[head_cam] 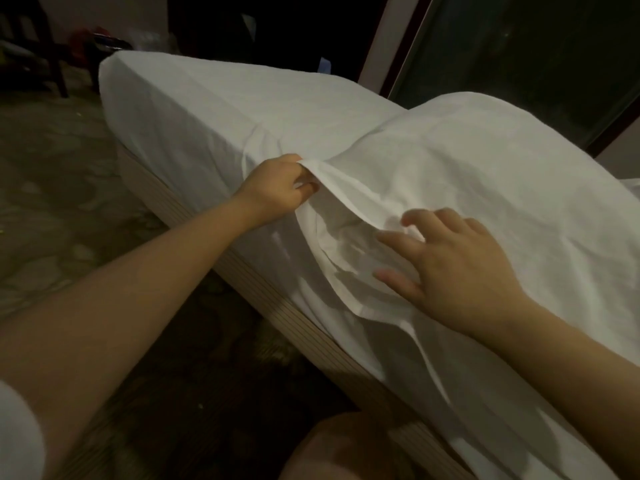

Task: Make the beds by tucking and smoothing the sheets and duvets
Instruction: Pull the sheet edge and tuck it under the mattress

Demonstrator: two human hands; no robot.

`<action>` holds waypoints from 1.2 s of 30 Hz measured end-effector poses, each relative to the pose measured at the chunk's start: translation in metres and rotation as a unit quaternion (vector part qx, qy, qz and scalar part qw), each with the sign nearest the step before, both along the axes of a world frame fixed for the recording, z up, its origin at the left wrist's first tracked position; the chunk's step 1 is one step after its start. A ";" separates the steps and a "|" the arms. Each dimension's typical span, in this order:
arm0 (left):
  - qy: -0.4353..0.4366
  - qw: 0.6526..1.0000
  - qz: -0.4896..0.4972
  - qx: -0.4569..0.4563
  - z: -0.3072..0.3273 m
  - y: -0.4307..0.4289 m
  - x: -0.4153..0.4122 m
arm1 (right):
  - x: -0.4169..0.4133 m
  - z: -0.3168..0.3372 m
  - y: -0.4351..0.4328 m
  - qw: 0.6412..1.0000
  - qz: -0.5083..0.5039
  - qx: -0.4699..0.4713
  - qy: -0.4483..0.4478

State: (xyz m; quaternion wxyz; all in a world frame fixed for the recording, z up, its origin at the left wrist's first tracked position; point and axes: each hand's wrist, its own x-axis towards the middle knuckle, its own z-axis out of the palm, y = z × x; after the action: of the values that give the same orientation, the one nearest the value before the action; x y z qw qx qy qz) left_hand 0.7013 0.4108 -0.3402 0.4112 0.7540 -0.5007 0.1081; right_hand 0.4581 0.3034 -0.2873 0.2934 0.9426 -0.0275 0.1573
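Two hands on the duvet (467, 174), one edge pinched up.
My left hand (277, 187), at about 10 o'clock, pinches the duvet's edge between thumb and curled fingers, holding it up off the sheet (214, 109). My right hand (450, 265), at 4 o'clock, has its fingers spread on the crumpled fold. Duvet's heaped over the near half of the bed (263, 289) and hangs down its side; the sheet runs flat toward 11 o'clock.

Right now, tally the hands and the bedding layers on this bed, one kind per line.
Hands: 2 (left hand, right hand)
Duvet: 1
Sheet: 1
Total: 4
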 end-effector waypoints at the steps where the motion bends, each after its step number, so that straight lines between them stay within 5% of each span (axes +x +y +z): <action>1: -0.011 1.000 -0.003 0.011 0.000 0.003 0.001 | 0.010 0.000 0.004 1.000 -0.006 -0.005 0.000; 12: -0.046 0.995 -0.039 0.084 0.000 0.020 0.002 | 0.079 0.021 0.017 0.996 -0.074 0.038 0.026; 28: 0.043 0.996 -0.074 0.027 0.002 0.002 0.009 | 0.104 0.058 0.018 0.983 -0.131 0.116 0.049; 36: 0.009 0.999 -0.026 0.020 0.004 -0.006 0.004 | 0.106 0.058 0.016 0.989 -0.099 0.103 0.044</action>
State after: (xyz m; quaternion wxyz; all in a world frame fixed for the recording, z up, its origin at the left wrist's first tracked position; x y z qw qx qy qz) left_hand 0.7053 0.4052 -0.3360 0.4032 0.7499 -0.5183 0.0803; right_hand 0.5645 0.3191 -0.2289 0.2097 0.9663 -0.1241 0.0825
